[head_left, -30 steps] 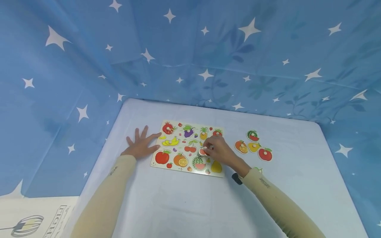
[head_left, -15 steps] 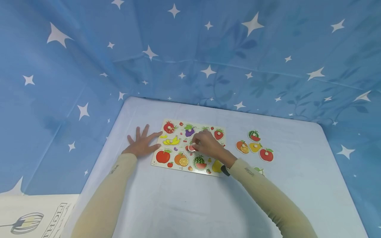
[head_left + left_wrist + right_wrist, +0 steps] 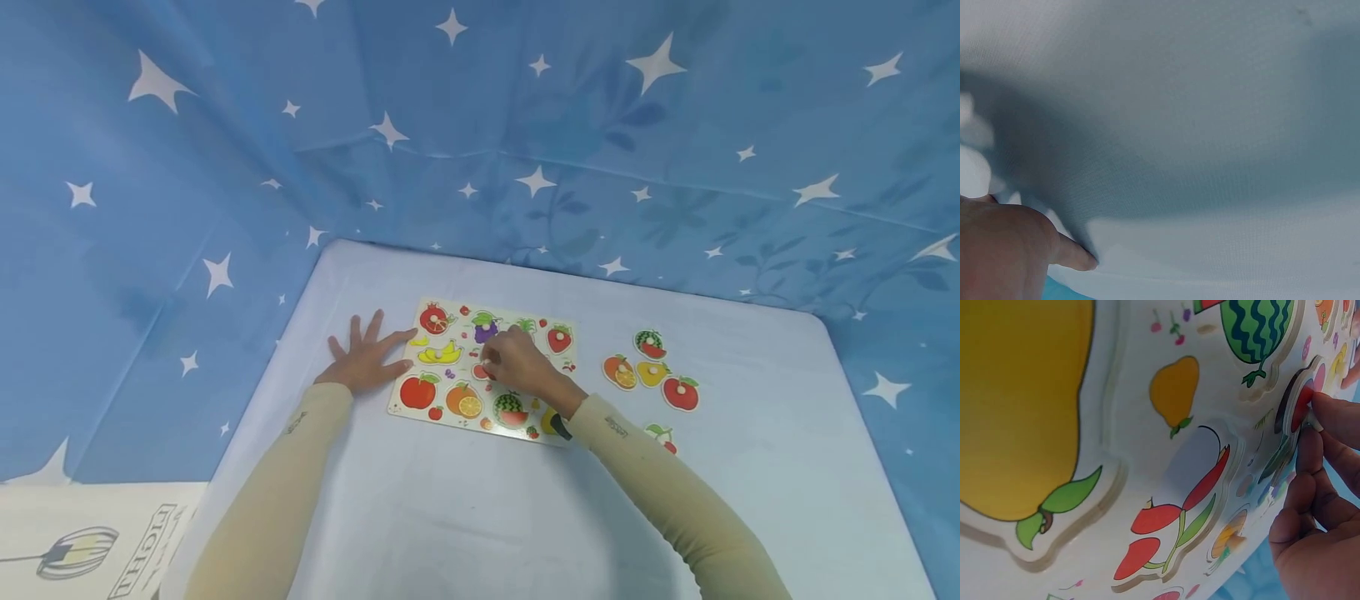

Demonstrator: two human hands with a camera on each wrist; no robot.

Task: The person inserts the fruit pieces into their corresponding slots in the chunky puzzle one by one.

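Observation:
A fruit puzzle board (image 3: 401, 407) lies on the white-covered table. My left hand (image 3: 362, 364) is spread flat at its left side, with thumb and index finger touching the edge; the left wrist view shows part of this hand (image 3: 1010, 250) over white cloth. My right hand (image 3: 517, 362), above the middle of the board, pinches the knob of a red fruit puzzle piece (image 3: 1301, 406). Its exact fruit is hard to tell behind the fingers. It is tilted against the board in the right wrist view. Knobbed banana (image 3: 441, 353), pomegranate (image 3: 434, 318), grape and strawberry (image 3: 558, 338) pieces sit in the board.
To the right of the board lie loose knobbed pieces: a watermelon (image 3: 649, 343), an orange (image 3: 619, 372), a pear (image 3: 653, 372), an apple (image 3: 681, 392) and cherries (image 3: 662, 437). Blue star-patterned cloth (image 3: 480, 108) hangs behind the table.
My right hand has moved left over the board with the red piece, from right of centre to the middle, then stayed there. My left hand keeps its place at the edge.

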